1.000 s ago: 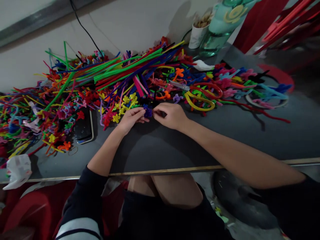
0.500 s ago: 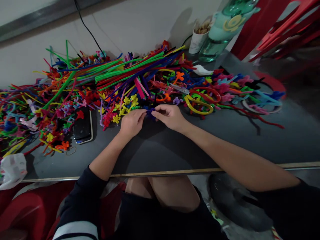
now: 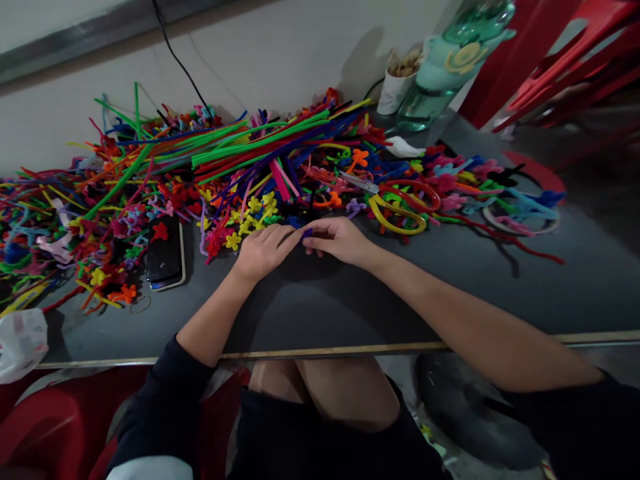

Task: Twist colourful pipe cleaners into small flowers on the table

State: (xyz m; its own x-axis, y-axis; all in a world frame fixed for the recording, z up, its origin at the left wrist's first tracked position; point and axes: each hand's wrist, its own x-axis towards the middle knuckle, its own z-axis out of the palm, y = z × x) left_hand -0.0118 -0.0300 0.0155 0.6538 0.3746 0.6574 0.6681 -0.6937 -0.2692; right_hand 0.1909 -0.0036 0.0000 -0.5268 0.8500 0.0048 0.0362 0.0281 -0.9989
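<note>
Taking black phone (image 3: 164,260) as reference, directions as seen in head view. Got small blue-purple fuzzy piece (image 3: 307,235) right of phone, slightly above its middle, up off grey table (image 3: 325,317). Pinched between thumb and index of right hand (image 3: 345,241), farther right of phone. Can't make out full shape, mostly hidden by fingers. Reaching in from phone side with left hand (image 3: 265,252), palm down, fingers bent, tips meeting right hand's at the piece. Can't tell whether gripping or just touching there.

Around phone: see red flower (image 3: 160,231) on its upper end, orange flower (image 3: 123,294) to lower left, with thin loop (image 3: 141,305) just beside. Farther lower left, at table edge, see white plastic bag (image 3: 23,343).

To upper right of phone, see yellow flowers (image 3: 257,212) just above left hand, then long bundle of fuzzy stems (image 3: 260,140), mostly green, red and blue, lying across mixed pile. Well right of phone, past right hand, see scissors (image 3: 400,203) with red and yellow handles, lying on pile, blades pointing up-left. Farther right again, see pale ring (image 3: 525,227), partly covered by flowers. Far upper right of phone, see white cup (image 3: 395,91) next to green bottle (image 3: 445,67).
</note>
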